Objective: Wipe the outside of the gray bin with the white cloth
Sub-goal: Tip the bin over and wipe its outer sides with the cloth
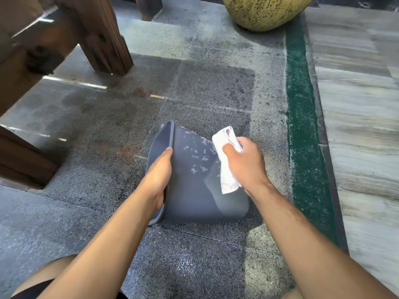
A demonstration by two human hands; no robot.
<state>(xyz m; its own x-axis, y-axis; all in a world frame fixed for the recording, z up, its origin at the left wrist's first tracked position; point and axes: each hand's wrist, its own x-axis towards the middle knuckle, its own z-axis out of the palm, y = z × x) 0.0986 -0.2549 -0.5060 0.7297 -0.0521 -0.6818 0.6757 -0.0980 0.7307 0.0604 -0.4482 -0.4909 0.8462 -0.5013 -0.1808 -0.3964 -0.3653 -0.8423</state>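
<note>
Underneath both hands spreads the speckled gray stone floor (103, 130), with dark damp patches out beyond the fingers. Beyond the left hand, up and away, stand the dark brown wooden furniture legs (101, 37). Well past the right hand sits the rounded yellow-green speckled ceramic pot (263, 11), and outside that hand runs a green painted strip (302, 130) along the floor.

Now the action: between the two hands lies the gray plastic bin (190, 190), tipped on its side on the floor, its open mouth turned toward the left hand and its base toward the right. White suds and water droplets spot its upward-facing wall.

The left hand (157, 178) clamps the bin's rim, thumb along the outside edge, the other fingers out of sight behind the rim.

The right hand (244, 162) is curled around the crumpled white cloth (227, 160), pressing it onto the bin's outer wall near the base; cloth ends stick out above and below the fist.
</note>
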